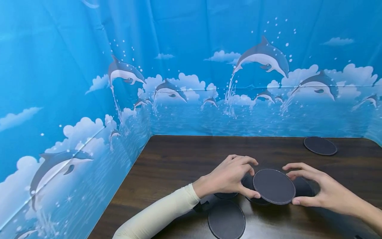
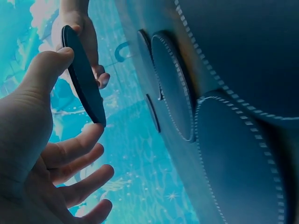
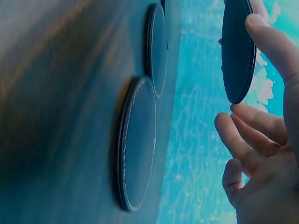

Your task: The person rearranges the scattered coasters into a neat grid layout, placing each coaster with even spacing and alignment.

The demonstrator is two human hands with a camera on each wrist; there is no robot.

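Observation:
A round dark coaster (image 1: 274,186) with a stitched edge is held above the table, tilted, between the two hands. My left hand (image 1: 231,176) pinches its left side; in the left wrist view the thumb and index finger meet opposite parts of the rim of this coaster (image 2: 84,77), the other fingers spread loose. From the other side my right hand (image 1: 323,189) grips the same coaster (image 3: 237,51) by its rim with thumb and fingertips. Below lie more such coasters: one in front (image 1: 226,219), one partly under the left wrist (image 1: 225,196), and one behind the right fingers (image 1: 302,187).
Another coaster (image 1: 320,146) lies near the back right edge of the dark wooden table (image 1: 176,159). Partly hidden beneath the held coaster is a further one (image 1: 258,201). A blue dolphin-print curtain (image 1: 191,49) surrounds the back and left sides.

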